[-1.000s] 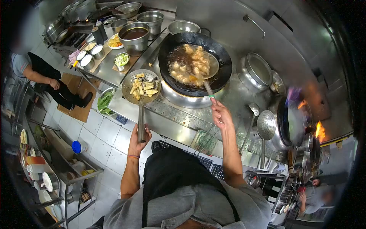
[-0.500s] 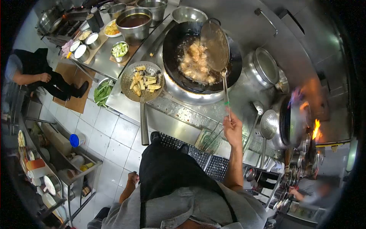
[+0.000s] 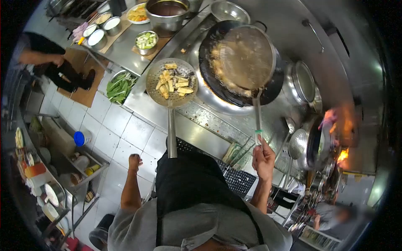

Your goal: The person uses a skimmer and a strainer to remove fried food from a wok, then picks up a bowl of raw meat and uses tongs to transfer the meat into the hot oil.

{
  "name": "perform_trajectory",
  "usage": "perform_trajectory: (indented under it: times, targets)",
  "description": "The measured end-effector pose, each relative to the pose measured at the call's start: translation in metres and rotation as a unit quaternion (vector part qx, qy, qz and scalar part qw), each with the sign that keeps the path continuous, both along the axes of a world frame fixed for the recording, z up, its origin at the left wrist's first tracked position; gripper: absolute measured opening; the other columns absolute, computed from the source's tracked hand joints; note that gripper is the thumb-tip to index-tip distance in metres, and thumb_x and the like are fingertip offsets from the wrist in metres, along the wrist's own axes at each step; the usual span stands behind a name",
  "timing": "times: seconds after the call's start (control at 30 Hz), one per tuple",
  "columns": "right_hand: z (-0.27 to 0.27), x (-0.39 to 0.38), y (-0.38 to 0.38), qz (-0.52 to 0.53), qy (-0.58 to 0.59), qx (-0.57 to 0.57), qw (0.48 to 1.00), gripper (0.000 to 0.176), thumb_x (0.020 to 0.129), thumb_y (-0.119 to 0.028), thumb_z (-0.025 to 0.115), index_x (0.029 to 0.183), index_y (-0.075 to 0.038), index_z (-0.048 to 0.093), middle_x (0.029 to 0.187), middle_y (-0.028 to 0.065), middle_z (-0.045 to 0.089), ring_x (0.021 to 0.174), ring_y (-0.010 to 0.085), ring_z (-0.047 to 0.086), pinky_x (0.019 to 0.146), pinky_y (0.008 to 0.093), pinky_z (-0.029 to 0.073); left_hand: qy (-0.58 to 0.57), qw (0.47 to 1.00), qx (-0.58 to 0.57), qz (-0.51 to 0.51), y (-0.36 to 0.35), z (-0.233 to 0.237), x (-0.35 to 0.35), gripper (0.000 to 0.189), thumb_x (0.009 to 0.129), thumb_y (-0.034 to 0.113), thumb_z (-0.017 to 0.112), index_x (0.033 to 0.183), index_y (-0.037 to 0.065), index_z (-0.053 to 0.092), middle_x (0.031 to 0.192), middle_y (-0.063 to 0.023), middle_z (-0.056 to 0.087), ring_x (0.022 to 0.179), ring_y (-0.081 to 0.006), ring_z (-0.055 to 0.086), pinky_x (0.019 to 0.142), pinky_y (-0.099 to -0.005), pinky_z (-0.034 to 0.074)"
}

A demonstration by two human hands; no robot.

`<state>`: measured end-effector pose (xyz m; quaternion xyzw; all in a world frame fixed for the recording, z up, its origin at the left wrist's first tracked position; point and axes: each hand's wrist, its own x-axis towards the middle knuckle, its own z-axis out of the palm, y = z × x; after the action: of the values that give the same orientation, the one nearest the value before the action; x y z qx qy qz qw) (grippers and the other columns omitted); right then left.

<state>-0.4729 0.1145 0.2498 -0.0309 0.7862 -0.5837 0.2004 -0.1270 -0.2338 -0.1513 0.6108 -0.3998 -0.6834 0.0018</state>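
Observation:
My right hand (image 3: 264,162) is closed around the long handle of a mesh skimmer (image 3: 248,56). The skimmer's round head is over the black wok (image 3: 208,81), covering most of the browned, frying food (image 3: 217,54) in the bubbling oil. My left hand (image 3: 134,161) hangs low at my side above the floor, fingers curled, with nothing visible in it. Left of the wok, a perforated ladle (image 3: 151,90) with a thick handle holds fried, yellowish eggplant-like pieces (image 3: 183,85); neither hand touches it.
A pot of dark liquid (image 3: 167,25) and a bowl of cut greens (image 3: 146,49) stand on the left counter, with leafy greens (image 3: 121,88) in a container below. Flames (image 3: 343,155) rise by another wok at right. One person (image 3: 46,62) is at left, another (image 3: 328,215) at lower right.
The skimmer head has come down from a steep tilt to lie flatter over the wok, covering the food. My left hand has moved forward and outward. The camera view has shifted.

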Motion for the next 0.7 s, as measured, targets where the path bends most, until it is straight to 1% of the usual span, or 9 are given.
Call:
perform_trajectory:
  times: [0.13,0.17,0.23,0.3,0.4,0.5,0.57,0.63,0.7]
  targets:
    - [-0.008,-0.025,0.02,-0.042,0.142,0.055,0.987,0.04,0.093,-0.006,0.05,0.133,-0.005,0.049,0.068,-0.003,0.051,0.055,0.0021,0.043,0.048,0.0184,0.034,0.061,0.998,-0.031,-0.016,-0.008,0.059,-0.046,0.023,0.086,0.019,0.052,0.098,-0.001,0.055,0.082,-0.0077,0.059,0.064,-0.0155,0.059,0.052,-0.028,0.052]
    - [-0.014,-0.039,0.027,-0.04,0.142,0.052,0.988,0.04,0.093,-0.006,0.05,0.133,-0.005,0.049,0.068,-0.003,0.051,0.055,0.0021,0.043,0.048,0.0184,0.034,0.158,0.98,-0.031,-0.117,-0.01,0.077,-0.056,0.031,0.09,0.024,0.054,0.105,-0.003,0.053,0.09,-0.0117,0.061,0.072,-0.0202,0.062,0.059,-0.0317,0.055]
    - [-0.02,-0.06,0.038,0.007,0.38,0.214,0.9,0.039,0.092,-0.005,0.052,0.131,-0.003,0.051,0.071,-0.0029,0.053,0.062,0.0059,0.046,0.053,0.0226,0.04,0.213,0.971,0.102,-0.037,0.005,0.168,-0.115,0.044,0.095,0.041,0.046,0.105,-0.001,0.053,0.096,-0.0147,0.061,0.082,-0.0266,0.062,0.072,-0.0384,0.053]
    - [-0.015,-0.061,0.027,-0.034,0.246,0.212,0.945,0.042,0.088,-0.004,0.057,0.129,-0.004,0.053,0.073,0.0033,0.06,0.061,0.0093,0.048,0.055,0.0272,0.043,0.303,0.939,0.156,-0.053,0.027,0.223,-0.154,0.051,0.097,0.046,0.039,0.112,-0.002,0.049,0.1,-0.0149,0.059,0.087,-0.0251,0.06,0.078,-0.0388,0.051]
    - [-0.029,-0.072,0.011,-0.033,0.258,0.253,0.932,0.048,0.08,-0.005,0.065,0.127,-0.009,0.056,0.069,0.0164,0.062,0.058,0.0128,0.05,0.056,0.0299,0.044,0.343,0.926,0.152,-0.031,0.061,0.238,-0.195,0.045,0.099,0.04,0.037,0.117,-0.001,0.046,0.094,-0.0132,0.061,0.072,-0.0191,0.061,0.066,-0.0353,0.055]
    - [-0.054,-0.087,0.021,0.035,0.337,0.261,0.904,0.051,0.081,-0.006,0.065,0.131,-0.01,0.053,0.071,0.0145,0.062,0.061,0.0186,0.057,0.06,0.0341,0.047,0.318,0.925,0.201,0.061,0.091,0.247,-0.22,0.029,0.096,0.03,0.049,0.111,0.006,0.05,0.077,-0.002,0.054,0.054,-0.0107,0.047,0.046,-0.0233,0.045]
    - [-0.053,-0.098,0.027,0.088,0.334,0.286,0.894,0.054,0.084,-0.012,0.065,0.134,-0.006,0.046,0.092,0.0201,0.064,0.079,0.0266,0.063,0.068,0.0369,0.05,0.365,0.906,0.207,0.061,0.104,0.236,-0.233,0.022,0.094,0.028,0.051,0.098,0.007,0.056,0.075,0.0006,0.052,0.056,-0.0095,0.044,0.049,-0.0223,0.041]
    - [-0.091,-0.142,0.052,0.185,0.445,0.231,0.845,0.053,0.091,-0.025,0.059,0.13,0.008,0.044,0.122,0.029,0.051,0.109,0.0388,0.052,0.092,0.0431,0.043,0.402,0.903,0.147,0.032,0.11,0.208,-0.243,0.018,0.093,0.025,0.05,0.093,0.008,0.056,0.074,0.001,0.048,0.062,-0.012,0.045,0.053,-0.0235,0.041]
    - [-0.059,-0.149,0.043,0.223,0.496,0.292,0.787,0.053,0.091,-0.031,0.058,0.126,0.007,0.047,0.119,0.028,0.055,0.11,0.0407,0.053,0.094,0.044,0.042,0.454,0.886,-0.077,0.06,0.135,0.211,-0.247,0.02,0.091,0.024,0.05,0.078,0.009,0.054,0.068,0.0007,0.047,0.058,-0.0135,0.046,0.05,-0.0266,0.041]
